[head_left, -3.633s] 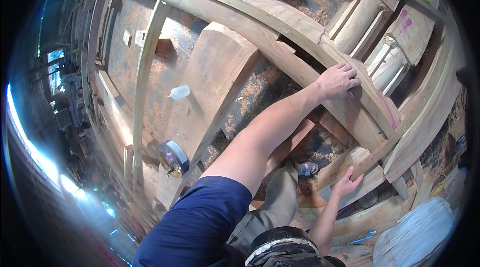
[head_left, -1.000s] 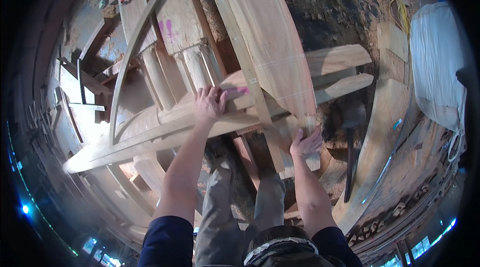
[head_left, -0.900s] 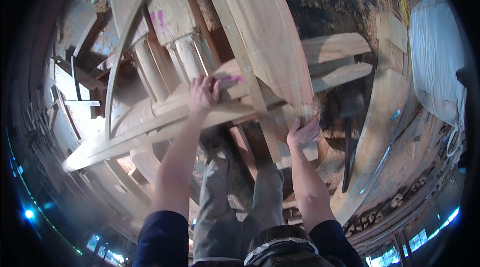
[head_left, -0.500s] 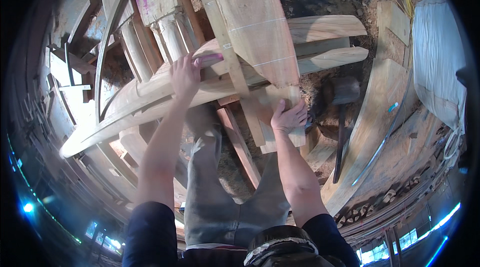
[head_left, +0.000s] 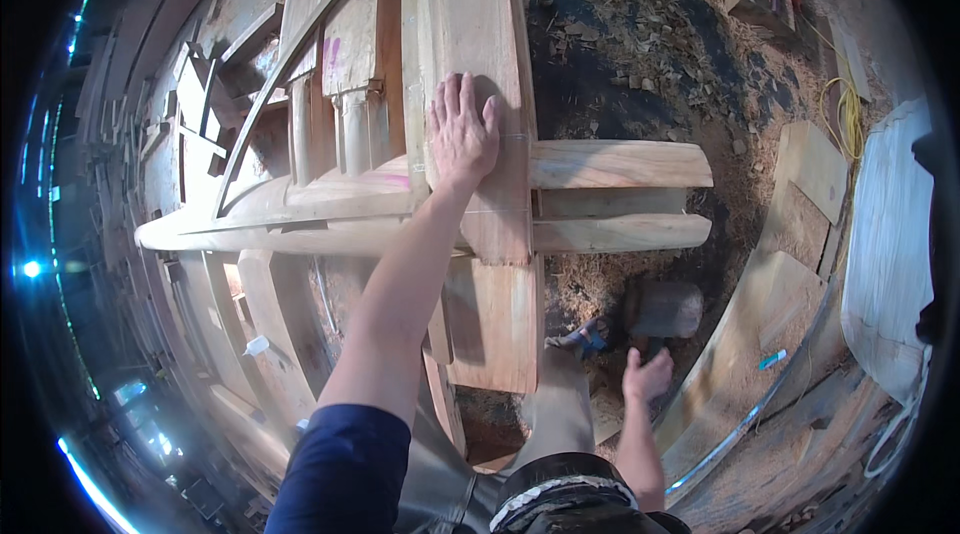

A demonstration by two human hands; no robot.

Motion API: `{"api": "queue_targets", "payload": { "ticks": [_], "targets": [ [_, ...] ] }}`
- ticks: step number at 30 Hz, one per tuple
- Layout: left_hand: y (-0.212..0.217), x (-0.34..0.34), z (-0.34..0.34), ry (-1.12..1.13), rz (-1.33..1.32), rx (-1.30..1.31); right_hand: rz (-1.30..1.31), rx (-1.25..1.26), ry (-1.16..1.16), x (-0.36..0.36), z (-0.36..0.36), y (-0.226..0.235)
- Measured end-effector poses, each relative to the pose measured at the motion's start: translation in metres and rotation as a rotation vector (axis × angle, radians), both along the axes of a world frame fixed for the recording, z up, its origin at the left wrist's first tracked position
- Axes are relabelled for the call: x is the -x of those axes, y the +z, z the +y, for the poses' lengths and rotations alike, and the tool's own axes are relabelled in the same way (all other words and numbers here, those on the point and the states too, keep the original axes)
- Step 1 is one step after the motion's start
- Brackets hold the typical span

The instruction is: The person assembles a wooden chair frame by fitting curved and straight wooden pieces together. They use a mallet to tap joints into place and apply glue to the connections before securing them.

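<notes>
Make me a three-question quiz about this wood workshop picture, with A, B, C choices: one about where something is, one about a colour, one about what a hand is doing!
1. Where is the left hand?
A. On the wide plank
B. On the floor
C. In a pocket

2. What colour is the sleeve on the left arm?
A. Red
B. Dark blue
C. White

3. What is the right hand doing?
A. Gripping a plank
B. Hanging low with nothing in it
C. Holding a saw

Answers:
1 A, the palm lies flat on the board.
2 B, the short sleeve is navy.
3 B, it hangs free above the sawdust floor, touching nothing.
</notes>
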State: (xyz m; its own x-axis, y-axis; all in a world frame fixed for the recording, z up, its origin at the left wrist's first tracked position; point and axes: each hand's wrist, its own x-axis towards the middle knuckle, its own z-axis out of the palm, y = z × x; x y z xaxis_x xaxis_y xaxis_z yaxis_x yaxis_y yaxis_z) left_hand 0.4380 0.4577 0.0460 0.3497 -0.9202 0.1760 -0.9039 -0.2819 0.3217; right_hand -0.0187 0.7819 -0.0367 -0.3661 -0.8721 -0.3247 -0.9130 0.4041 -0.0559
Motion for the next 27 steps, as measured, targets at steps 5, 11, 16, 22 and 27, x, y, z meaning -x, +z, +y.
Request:
{"api": "queue_targets", "payload": {
  "ticks": [5, 11, 16, 22, 27],
  "targets": [
    [-0.009, -0.001, -0.001, 0.027, -0.027, -0.028, -0.372, -0.589, -0.243, 0.113, 0.048, -0.103],
    [0.001, -0.001, -0.005, 0.029, -0.037, -0.098, -0.285, -0.458, -0.218, 0.115, 0.072, -0.184],
    [0.004, -0.003, -0.004, 0.015, -0.012, -0.101, 0.433, -0.379, 0.086, 0.099, 0.037, -0.165],
    [-0.002, -0.004, 0.000, 0.003, -0.009, -0.098, 0.284, -0.388, 0.082, 0.114, 0.032, -0.170],
    [-0.001, -0.005, 0.001, 0.023, 0.005, -0.035, -0.282, -0.615, -0.350, 0.120, 0.033, -0.142]
  ]
}}
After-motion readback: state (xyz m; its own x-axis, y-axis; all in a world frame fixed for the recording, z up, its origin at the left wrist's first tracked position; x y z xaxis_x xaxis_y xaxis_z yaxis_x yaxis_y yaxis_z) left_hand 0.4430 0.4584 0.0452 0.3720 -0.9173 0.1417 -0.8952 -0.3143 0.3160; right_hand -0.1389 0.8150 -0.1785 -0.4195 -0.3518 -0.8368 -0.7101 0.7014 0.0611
